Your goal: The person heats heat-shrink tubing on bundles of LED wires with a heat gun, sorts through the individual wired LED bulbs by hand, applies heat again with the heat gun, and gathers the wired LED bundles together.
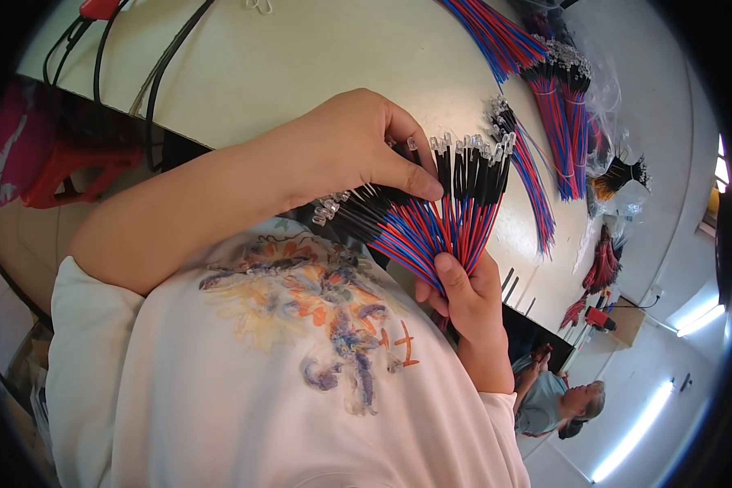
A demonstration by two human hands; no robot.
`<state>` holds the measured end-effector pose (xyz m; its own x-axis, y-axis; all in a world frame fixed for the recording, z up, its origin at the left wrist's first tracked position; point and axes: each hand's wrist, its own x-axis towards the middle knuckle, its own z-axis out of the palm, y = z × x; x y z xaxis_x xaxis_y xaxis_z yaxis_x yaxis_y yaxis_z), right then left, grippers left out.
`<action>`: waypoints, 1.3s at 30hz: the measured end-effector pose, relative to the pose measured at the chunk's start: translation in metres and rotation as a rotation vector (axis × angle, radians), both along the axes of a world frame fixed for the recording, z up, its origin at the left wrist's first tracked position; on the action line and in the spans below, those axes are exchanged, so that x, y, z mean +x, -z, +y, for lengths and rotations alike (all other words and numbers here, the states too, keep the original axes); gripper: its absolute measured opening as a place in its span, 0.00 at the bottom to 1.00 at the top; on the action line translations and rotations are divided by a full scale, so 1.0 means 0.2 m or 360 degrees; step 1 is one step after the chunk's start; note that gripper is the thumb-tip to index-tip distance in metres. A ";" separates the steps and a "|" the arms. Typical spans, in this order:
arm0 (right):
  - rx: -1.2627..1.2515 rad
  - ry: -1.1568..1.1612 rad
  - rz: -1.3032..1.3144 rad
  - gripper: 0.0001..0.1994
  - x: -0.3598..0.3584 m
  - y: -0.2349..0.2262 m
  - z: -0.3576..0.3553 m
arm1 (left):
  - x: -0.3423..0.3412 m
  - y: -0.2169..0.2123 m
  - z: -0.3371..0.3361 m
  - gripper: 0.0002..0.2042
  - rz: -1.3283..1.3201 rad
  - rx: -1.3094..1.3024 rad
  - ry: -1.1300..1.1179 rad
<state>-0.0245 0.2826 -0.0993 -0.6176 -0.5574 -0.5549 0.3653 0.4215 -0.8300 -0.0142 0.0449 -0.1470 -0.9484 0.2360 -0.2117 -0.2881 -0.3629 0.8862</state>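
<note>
A fanned bundle of LED wires [411, 229] is held in front of my shirt. Each lead is red and blue, with a black sleeve and a clear LED at its tip. My right hand [468, 289] grips the bundle low down, thumb across the wires. Over the sleeved ends, my left hand [394, 163] has its thumb and curled fingers closed on some of the leads; part of that grip is hidden behind the hand. The LEDs split into one group upright at the right and another tilted to the left.
On the pale table [301, 57], a smaller LED wire bundle [529, 171] lies right of my hands. Tied bundles [563, 122] are beyond it, near clear plastic bags. Black cables [171, 69] cross the left edge. A red stool [77, 171] stands below; a co-worker [557, 398] sits at right.
</note>
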 end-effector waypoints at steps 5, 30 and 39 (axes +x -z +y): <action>-0.0018 0.0023 -0.0039 0.14 0.00 0.00 0.01 | 0.01 0.02 0.01 0.09 0.0031 0.0013 -0.0145; -0.0009 0.0025 0.0085 0.19 0.03 -0.01 -0.02 | 0.04 -0.01 0.01 0.08 -0.0002 0.0035 -0.0014; 0.0120 -0.0074 0.0057 0.14 0.02 -0.01 0.00 | 0.07 -0.02 0.01 0.16 -0.0008 0.0108 -0.0072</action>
<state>-0.0202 0.2821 -0.0982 -0.6120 -0.5437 -0.5743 0.3145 0.4990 -0.8075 -0.0002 0.0469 -0.1435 -0.9574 0.2068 -0.2016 -0.2746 -0.4348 0.8576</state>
